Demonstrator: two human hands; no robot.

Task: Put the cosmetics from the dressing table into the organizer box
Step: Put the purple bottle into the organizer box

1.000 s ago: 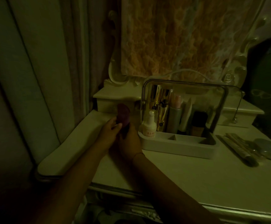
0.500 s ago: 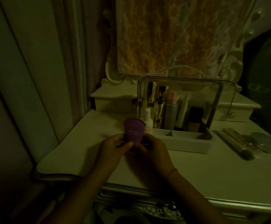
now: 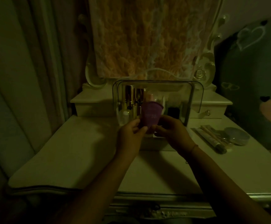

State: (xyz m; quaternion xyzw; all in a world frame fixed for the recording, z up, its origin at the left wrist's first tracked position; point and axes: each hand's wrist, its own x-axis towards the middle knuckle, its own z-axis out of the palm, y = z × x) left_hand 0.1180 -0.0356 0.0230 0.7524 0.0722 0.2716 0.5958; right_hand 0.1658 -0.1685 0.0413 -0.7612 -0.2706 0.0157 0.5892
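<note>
Both hands — left hand (image 3: pixel 130 135) and right hand (image 3: pixel 172 133) — pinch a purple tube (image 3: pixel 150 116) upright just before the organizer box (image 3: pixel 194 101) at the counter's (image 3: pixel 67 151) back edge. Likely mid-transfer: next, lower it into a free compartment — brushes (image 3: pixel 212 138) wait near the right edge.

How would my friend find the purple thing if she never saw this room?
Look at the pale dressing table, then at the clear-lidded organizer box standing at its back. Right in front of that box, the left hand and right hand hold up a purple tube between them. It is the only purple item, flat and fan-shaped at the top, unlike the gold tubes behind it.
</note>
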